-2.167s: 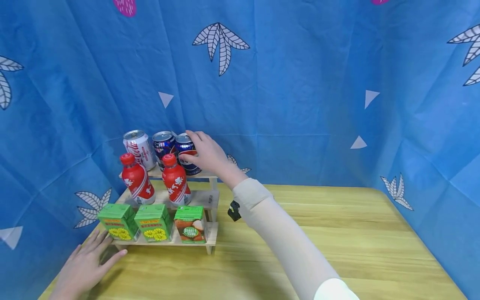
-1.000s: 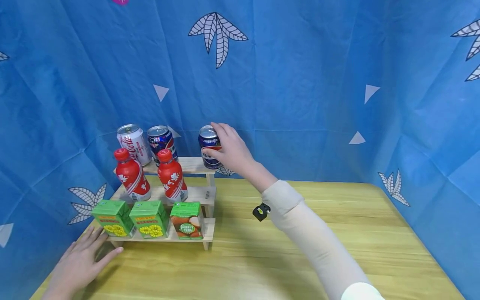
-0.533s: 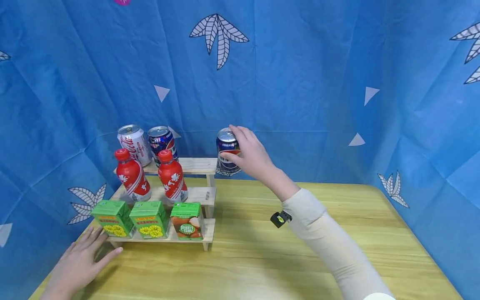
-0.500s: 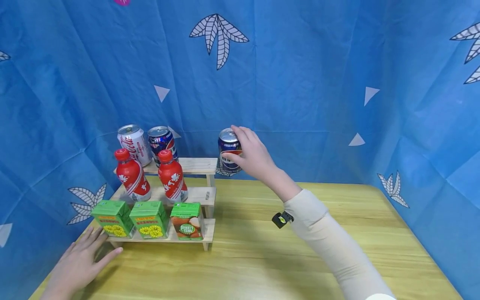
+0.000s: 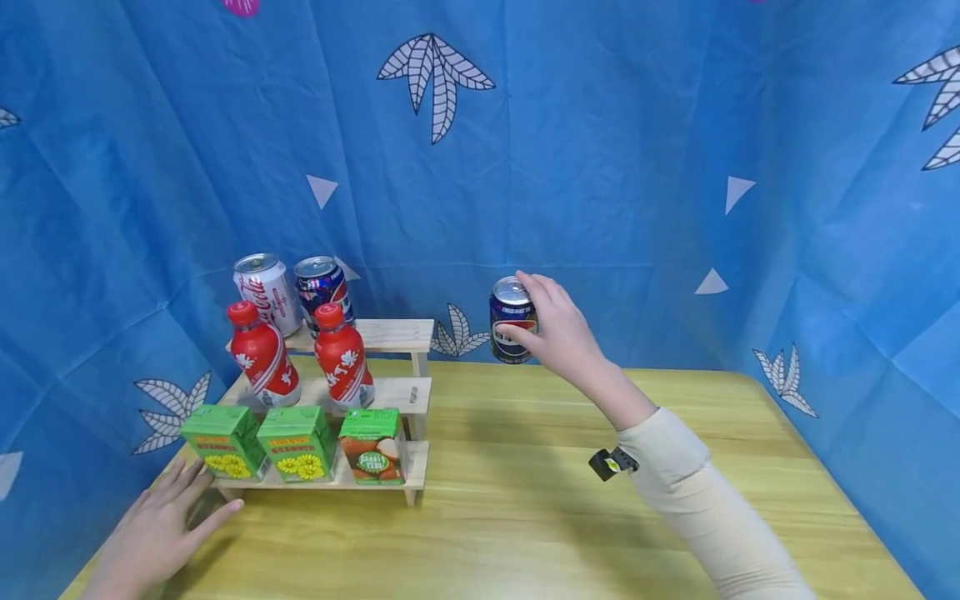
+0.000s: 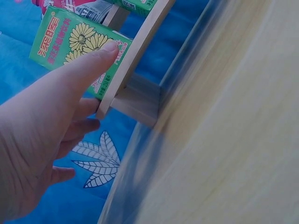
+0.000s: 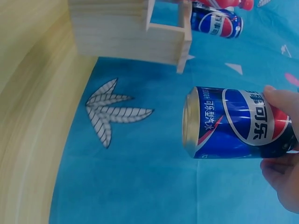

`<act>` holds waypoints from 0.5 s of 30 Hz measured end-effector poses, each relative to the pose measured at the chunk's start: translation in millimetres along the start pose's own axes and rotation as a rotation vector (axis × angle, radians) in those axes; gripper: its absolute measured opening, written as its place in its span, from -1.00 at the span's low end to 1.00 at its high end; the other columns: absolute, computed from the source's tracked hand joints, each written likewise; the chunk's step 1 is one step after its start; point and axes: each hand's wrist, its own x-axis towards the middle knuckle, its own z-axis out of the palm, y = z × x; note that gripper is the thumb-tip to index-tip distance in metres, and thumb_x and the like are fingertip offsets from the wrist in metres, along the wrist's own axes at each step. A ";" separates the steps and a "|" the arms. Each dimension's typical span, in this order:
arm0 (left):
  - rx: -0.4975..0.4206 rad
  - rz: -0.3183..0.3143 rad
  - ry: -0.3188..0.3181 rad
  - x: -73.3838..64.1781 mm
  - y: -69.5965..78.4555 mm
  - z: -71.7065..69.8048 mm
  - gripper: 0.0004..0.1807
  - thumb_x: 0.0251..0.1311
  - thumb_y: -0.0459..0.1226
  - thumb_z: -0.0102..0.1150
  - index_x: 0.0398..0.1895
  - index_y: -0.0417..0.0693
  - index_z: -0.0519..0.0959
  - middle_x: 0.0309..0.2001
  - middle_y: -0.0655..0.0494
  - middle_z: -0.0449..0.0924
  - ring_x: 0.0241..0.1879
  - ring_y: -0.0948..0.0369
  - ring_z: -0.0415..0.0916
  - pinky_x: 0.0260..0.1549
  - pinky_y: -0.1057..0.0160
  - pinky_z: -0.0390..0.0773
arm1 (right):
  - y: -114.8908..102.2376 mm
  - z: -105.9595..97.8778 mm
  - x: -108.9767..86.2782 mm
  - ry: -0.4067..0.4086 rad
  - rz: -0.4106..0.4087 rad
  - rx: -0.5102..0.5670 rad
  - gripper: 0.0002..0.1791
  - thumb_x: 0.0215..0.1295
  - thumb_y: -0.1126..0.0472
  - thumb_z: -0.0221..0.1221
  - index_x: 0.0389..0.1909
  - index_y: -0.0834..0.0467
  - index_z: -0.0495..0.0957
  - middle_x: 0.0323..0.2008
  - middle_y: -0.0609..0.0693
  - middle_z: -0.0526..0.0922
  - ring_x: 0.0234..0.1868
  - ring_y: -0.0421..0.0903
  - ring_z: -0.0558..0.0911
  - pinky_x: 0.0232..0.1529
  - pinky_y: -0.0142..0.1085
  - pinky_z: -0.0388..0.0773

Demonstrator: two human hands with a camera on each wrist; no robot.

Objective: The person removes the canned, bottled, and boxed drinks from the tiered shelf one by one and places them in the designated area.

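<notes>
The left hand (image 5: 150,529) is spread, thumb apart, at the near left end of a three-tier wooden stand (image 5: 392,333) on the table (image 5: 360,554); I cannot tell whether it touches the wood. Two green chrysanthemum drink cartons (image 5: 302,446) and a fruit-fronted drink carton (image 5: 371,446) stand on the bottom tier, two red bottles (image 5: 345,362) on the middle one. Right of the top tier, the right hand (image 5: 562,335) grips an upright Pepsi can (image 5: 508,312) in mid-air. On that tier, a white Coca-Cola can (image 5: 268,293) stands beside another Pepsi can (image 5: 321,286), before a blue leaf-print curtain (image 5: 600,167).
</notes>
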 end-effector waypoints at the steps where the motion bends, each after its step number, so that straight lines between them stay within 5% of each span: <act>1: -0.001 0.000 -0.003 -0.1 -0.2 -0.1 0.08 0.24 0.39 -0.17 0.34 -0.47 0.26 0.37 -0.58 0.07 0.42 -0.44 -0.14 0.24 -0.53 0.00 | 3.3 -0.8 -2.9 -0.001 0.004 -0.004 -0.13 0.23 -0.06 0.30 0.46 0.16 0.17 0.33 0.20 0.35 0.32 0.16 0.37 0.26 0.13 0.48; 15: -0.009 -0.015 -0.006 0.1 0.4 0.4 0.08 0.24 0.40 -0.18 0.35 -0.47 0.24 0.37 -0.58 0.08 0.42 -0.44 -0.12 0.24 -0.53 -0.01 | 50.9 -16.0 -45.3 -0.005 0.046 -0.098 -0.12 0.23 -0.03 0.31 0.45 0.24 0.16 0.31 0.28 0.35 0.31 0.24 0.36 0.23 0.23 0.45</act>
